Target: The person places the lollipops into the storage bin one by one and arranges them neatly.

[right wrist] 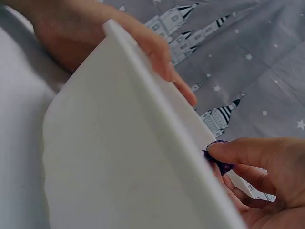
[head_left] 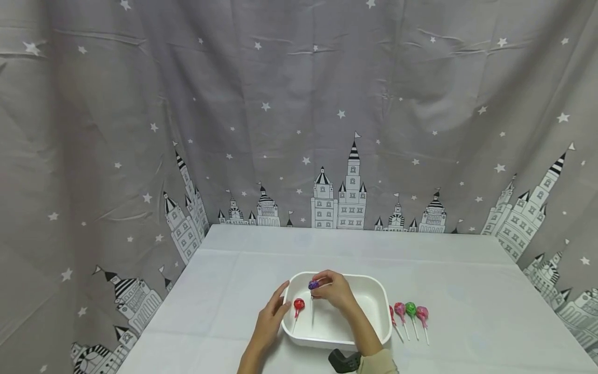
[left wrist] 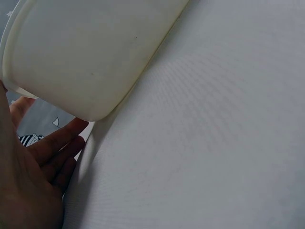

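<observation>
My right hand [head_left: 333, 290] pinches a purple-wrapped lollipop [head_left: 313, 284] by its head over the left part of a white tray [head_left: 345, 341]; its stick hangs downward. In the right wrist view, the thumb and fingers press on the purple wrapper [right wrist: 221, 167]. My left hand [head_left: 272, 315] rests against the tray's left end, its fingers fairly straight and the thumb at the rim. The left wrist view has these fingers [left wrist: 59, 140] touching the tray's outer side. A red lollipop [head_left: 299, 304] lies inside the tray at the left, stick toward me.
Right of the tray, several lollipops lie in a row on the white table [head_left: 224, 291], among them a green one [head_left: 410, 309] and a pink one [head_left: 422, 313]. A dark device [head_left: 344, 361] sits at the right wrist. Behind hangs a grey castle-print curtain [head_left: 289, 78].
</observation>
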Demonstrator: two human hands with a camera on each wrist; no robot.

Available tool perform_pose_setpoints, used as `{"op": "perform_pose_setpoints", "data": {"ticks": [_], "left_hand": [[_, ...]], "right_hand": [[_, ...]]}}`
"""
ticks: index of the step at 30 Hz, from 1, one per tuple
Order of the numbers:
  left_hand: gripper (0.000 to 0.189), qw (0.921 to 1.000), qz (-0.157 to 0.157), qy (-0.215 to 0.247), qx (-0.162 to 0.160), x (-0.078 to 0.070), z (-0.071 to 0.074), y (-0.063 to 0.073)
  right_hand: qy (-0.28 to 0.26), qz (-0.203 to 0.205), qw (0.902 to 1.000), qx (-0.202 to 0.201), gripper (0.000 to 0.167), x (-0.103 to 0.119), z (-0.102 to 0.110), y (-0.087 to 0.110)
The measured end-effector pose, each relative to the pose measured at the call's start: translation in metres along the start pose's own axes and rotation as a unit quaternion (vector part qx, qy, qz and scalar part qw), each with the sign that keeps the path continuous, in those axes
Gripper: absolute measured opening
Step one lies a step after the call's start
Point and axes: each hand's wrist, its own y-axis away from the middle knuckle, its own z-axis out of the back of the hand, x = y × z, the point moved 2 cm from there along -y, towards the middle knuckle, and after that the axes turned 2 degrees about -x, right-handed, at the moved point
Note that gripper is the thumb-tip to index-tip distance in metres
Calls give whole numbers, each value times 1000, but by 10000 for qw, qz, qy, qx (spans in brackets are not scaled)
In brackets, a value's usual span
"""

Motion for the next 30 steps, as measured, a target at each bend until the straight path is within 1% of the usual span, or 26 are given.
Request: {"op": "perform_pose_setpoints", "data": {"ticks": [2, 7, 10, 16, 19, 24, 30], "left_hand": [[46, 10000, 17, 3, -36, 0, 0, 0], [45, 9999, -100, -57, 5, -1, 0, -1], [45, 9999, -117, -115, 52, -1, 1, -1], [45, 9999, -132, -82, 20, -1, 2, 0], [45, 9999, -150, -59, 40, -2, 1, 1], [46, 9999, -118, -74, 25, -2, 2, 1], [45, 9999, -88, -94, 25, 0, 1, 0]], "right_hand": [[-19, 35, 10000, 30, 32, -2, -2, 0], [121, 82, 9999, 79, 31, -3, -4, -1], [304, 143, 9994, 120, 31, -4, -5, -2], [633, 205, 9976, 178, 30, -5, -8, -2], [743, 114, 9970, 158, 29, -7, -8, -3], [1050, 150, 9942, 162, 29, -11, -10, -4], [1241, 176, 9919, 216, 27, -14, -12, -3]]}}
